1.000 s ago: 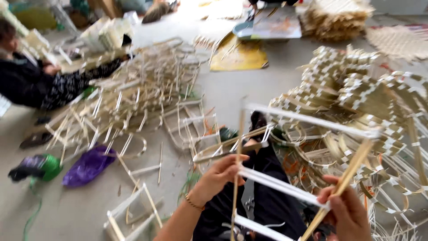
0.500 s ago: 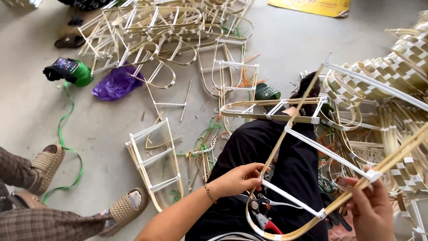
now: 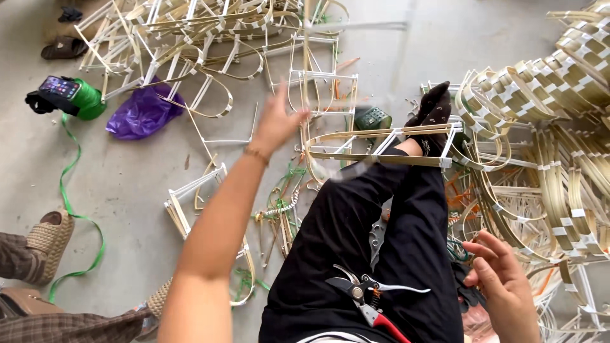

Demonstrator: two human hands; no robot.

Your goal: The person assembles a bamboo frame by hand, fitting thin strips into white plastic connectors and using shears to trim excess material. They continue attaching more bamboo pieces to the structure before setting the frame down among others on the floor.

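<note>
My left hand (image 3: 276,124) is stretched forward over the floor, fingers spread. A motion-blurred white-and-bamboo strip frame (image 3: 330,28) hangs in the air just beyond its fingertips. My right hand (image 3: 502,286) hovers beside my right thigh with fingers apart and nothing in it. Red-handled pruning shears (image 3: 368,302) lie on my lap, on black trousers. Across my shin rests a curved bamboo frame (image 3: 381,149), near my black-socked foot (image 3: 435,108).
A heap of similar frames (image 3: 190,38) covers the floor ahead. Woven bamboo pieces (image 3: 559,82) are stacked on the right. A purple bag (image 3: 143,114), a green tape roll (image 3: 86,101) with a phone on it, and green ribbon (image 3: 70,190) lie left. Another person's sandaled foot (image 3: 47,238) is at lower left.
Both hands held the frame over my lap before. Now my left arm has swung forward, the frame is up ahead in the air, and my right hand has let go.
</note>
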